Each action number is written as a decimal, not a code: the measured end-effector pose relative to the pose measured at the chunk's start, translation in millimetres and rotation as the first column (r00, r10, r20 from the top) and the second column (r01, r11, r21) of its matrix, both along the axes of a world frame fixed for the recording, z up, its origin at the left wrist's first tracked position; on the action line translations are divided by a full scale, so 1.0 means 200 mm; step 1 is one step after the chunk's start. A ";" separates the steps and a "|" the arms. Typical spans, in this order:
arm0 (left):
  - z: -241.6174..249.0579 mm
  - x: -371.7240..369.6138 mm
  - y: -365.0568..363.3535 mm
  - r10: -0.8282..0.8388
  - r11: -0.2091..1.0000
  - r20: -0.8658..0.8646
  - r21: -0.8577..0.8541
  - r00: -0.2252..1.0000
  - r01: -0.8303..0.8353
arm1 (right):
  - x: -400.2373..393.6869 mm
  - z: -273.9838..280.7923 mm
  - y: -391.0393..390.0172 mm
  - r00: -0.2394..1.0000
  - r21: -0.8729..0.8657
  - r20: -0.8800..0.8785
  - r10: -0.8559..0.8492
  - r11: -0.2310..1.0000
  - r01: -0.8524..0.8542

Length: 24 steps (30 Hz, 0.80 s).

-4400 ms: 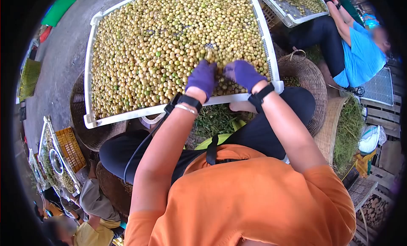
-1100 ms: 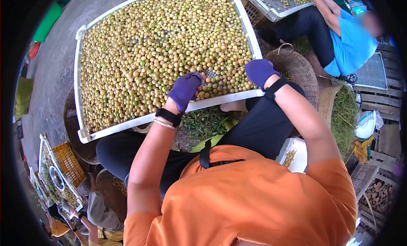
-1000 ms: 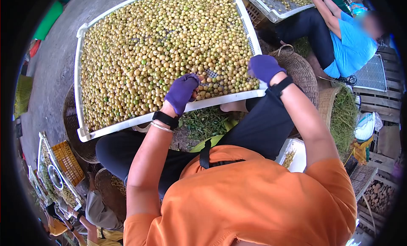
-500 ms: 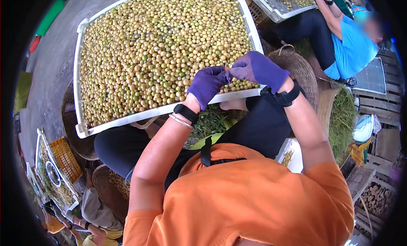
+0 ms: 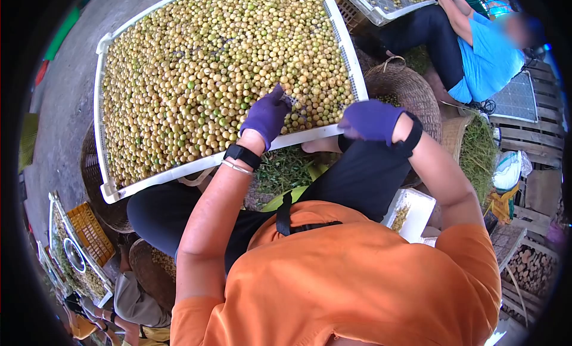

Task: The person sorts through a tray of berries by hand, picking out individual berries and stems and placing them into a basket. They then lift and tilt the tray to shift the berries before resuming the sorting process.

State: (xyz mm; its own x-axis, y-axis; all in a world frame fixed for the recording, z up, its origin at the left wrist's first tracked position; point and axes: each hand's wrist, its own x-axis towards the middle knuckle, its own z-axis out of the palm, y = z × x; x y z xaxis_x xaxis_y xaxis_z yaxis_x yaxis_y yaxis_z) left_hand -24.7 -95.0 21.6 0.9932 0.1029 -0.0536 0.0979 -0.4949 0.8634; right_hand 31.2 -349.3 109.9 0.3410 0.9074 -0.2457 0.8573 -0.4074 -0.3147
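A white-rimmed mesh tray (image 5: 214, 161) is filled with small round yellowish-green fruits (image 5: 196, 84). My left hand (image 5: 266, 116), in a purple glove, reaches over the tray's front rim. Its fingers are a little apart and touch the fruits, with no held fruit showing. At the front right corner of the tray is my right hand (image 5: 372, 120), also gloved in purple. Its fingers curl inward and are slightly blurred; whatever they may hold is hidden.
On the right stands a woven basket (image 5: 426, 95), with cut grass (image 5: 476, 146) beyond it. A white container (image 5: 420, 212) sits beside my leg. A person in a blue shirt (image 5: 488, 57) sits at another tray (image 5: 384, 15). A yellow crate (image 5: 92, 233) lies left.
My hands were together above the front rim and have come apart. The left went left into the fruits; the right dropped to the tray's corner. The whole view shifted slightly.
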 end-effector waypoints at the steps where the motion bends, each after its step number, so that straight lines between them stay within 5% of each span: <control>1: 0.02 -0.02 0.00 0.026 1.000 -0.002 -0.013 1.000 -0.026 | 0.10 -0.14 -0.08 0.991 0.237 0.120 -0.064 0.971 0.034; 3: 0.07 -0.06 0.00 0.018 0.995 -0.065 -0.102 0.998 -0.024 | 0.15 -0.09 -0.05 0.914 -0.106 0.390 -0.109 0.981 0.162; 5: 0.16 -0.10 0.01 -0.076 0.996 -0.121 -0.064 0.990 0.069 | 0.17 -0.09 0.01 0.936 -0.325 0.338 -0.094 0.922 0.210; 7: 0.22 -0.18 0.01 -0.072 0.976 -0.175 -0.215 0.982 0.033 | 0.15 -0.10 0.08 0.930 -0.508 0.367 -0.017 0.834 0.216; 10: 0.22 -0.27 0.10 -0.120 0.958 -0.210 -0.282 0.970 0.057 | 0.19 -0.24 0.10 0.899 -0.444 0.437 0.024 0.875 0.193; 14: 0.29 -0.36 0.23 -0.114 0.950 -0.246 -0.312 0.963 0.033 | 0.32 -0.16 0.12 0.795 -0.096 0.573 -0.201 0.946 0.309; 19: 0.34 -0.38 0.33 -0.025 0.968 -0.213 -0.248 0.977 -0.029 | 0.22 -0.16 0.17 0.906 -0.442 0.415 -0.080 0.853 0.278; 21: 0.34 -0.36 0.40 0.032 0.985 -0.160 -0.164 0.987 -0.059 | 0.19 -0.26 0.14 0.885 -0.391 0.460 -0.068 0.880 0.271; 24: 0.29 -0.35 0.48 0.103 0.951 -0.132 -0.278 0.986 -0.137 | 0.13 -0.32 0.18 0.864 -0.438 0.502 -0.031 0.853 0.285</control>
